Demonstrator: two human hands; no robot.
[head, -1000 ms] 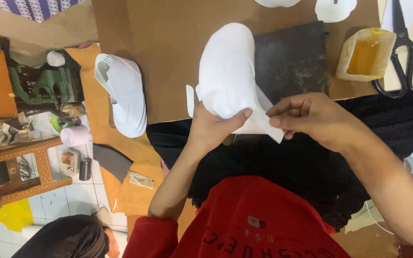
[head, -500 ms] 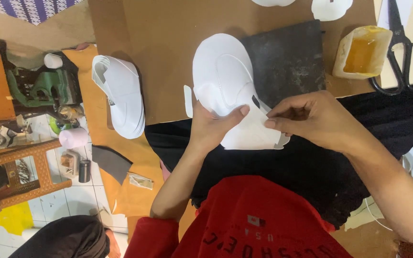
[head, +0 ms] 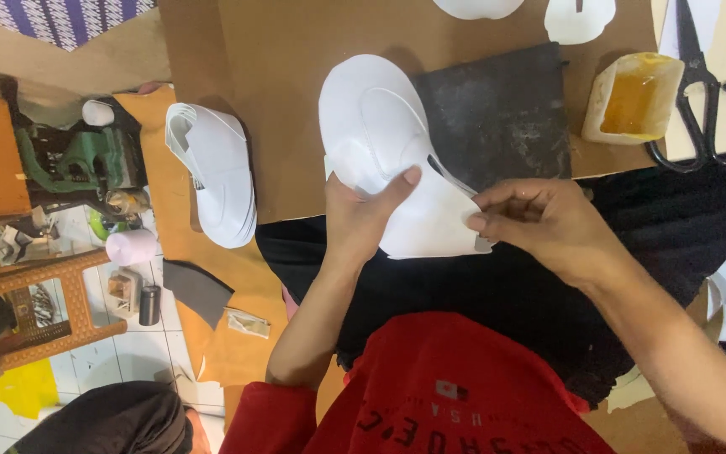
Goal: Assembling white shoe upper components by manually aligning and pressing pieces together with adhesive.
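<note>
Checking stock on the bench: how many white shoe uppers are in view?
2: one white shoe upper held by the left hand and right hand; a second upper lies left. Others may be out of frame.

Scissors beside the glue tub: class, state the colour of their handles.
The scissors have black handles, seen in the head view.

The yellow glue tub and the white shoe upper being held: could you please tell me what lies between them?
In the head view, a dark grey square slab lies on the brown cardboard between the yellow glue tub and the white shoe upper.
</note>
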